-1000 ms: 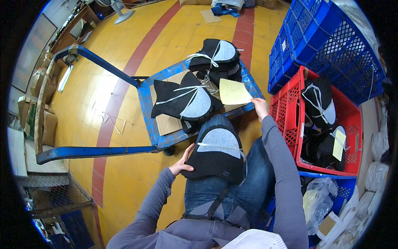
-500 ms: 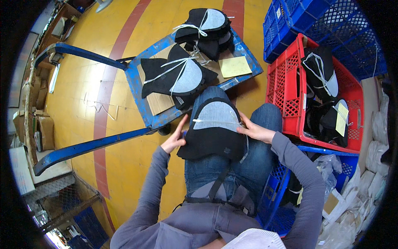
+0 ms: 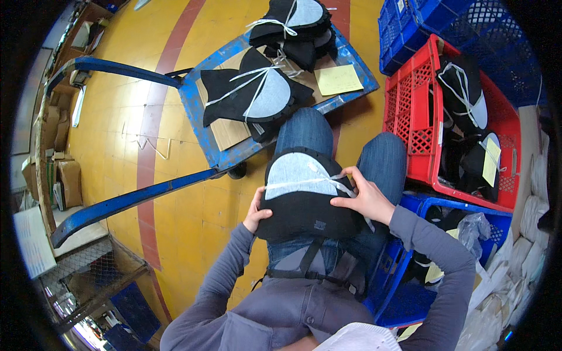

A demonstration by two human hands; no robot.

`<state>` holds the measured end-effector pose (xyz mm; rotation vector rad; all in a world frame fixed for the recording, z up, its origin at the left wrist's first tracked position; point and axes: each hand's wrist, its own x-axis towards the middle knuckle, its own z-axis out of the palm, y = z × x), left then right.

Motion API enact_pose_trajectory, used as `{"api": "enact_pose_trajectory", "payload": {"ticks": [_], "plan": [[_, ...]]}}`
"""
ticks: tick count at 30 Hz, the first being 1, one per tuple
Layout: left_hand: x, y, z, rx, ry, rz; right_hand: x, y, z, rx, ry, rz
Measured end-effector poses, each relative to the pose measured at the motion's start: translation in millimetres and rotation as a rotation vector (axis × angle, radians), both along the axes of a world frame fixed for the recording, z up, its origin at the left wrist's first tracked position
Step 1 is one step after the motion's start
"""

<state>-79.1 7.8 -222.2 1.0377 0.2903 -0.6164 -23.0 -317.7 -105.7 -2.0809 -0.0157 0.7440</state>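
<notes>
A bundle of black fabric pieces [image 3: 304,212] with a pale grey rounded patch lies across my lap. A white tie [image 3: 293,182] runs around it, with a loose end at the right. My left hand [image 3: 256,214] grips the bundle's left edge, thumb on top and fingers partly hidden beneath. At the right edge, my right hand [image 3: 370,200] holds the bundle, thumb on the black fabric and index finger by the tie. Whether the right fingers pinch the tie itself is hard to make out.
A blue cart [image 3: 206,140] ahead carries a tied black bundle [image 3: 249,96], a taller bundle stack [image 3: 293,35] and a yellow paper [image 3: 339,79]. To the right stand a red crate [image 3: 413,105] with more bundles, blue crates [image 3: 404,35] and a lower blue crate [image 3: 404,292].
The bundle has come closer to my body. My left fingers, spread beside it before, now close on its edge. My right hand has shifted slightly along the right edge.
</notes>
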Motion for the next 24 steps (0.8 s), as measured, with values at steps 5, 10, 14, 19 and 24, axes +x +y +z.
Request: {"api": "enact_pose_trajectory", "payload": {"ticks": [5,10,14,19,24], "plan": [[-23,14,-3,0.095,0.005,-0.106,-45,4,-6,0.089,0.074,-0.147],[2,9,25,0.295,-0.095,-0.314,-68,8,-26,0.22,0.028,-0.322],[77,18,34,0.574,-0.316,-0.343,-73,17,-26,0.198,0.068,-0.313],[220,-6,26,0.998,-0.878,0.02,-83,26,-38,0.154,-0.134,-0.439],[286,-16,-28,1.388,-0.965,-0.004,-85,22,-32,0.023,-0.309,-0.362]]}}
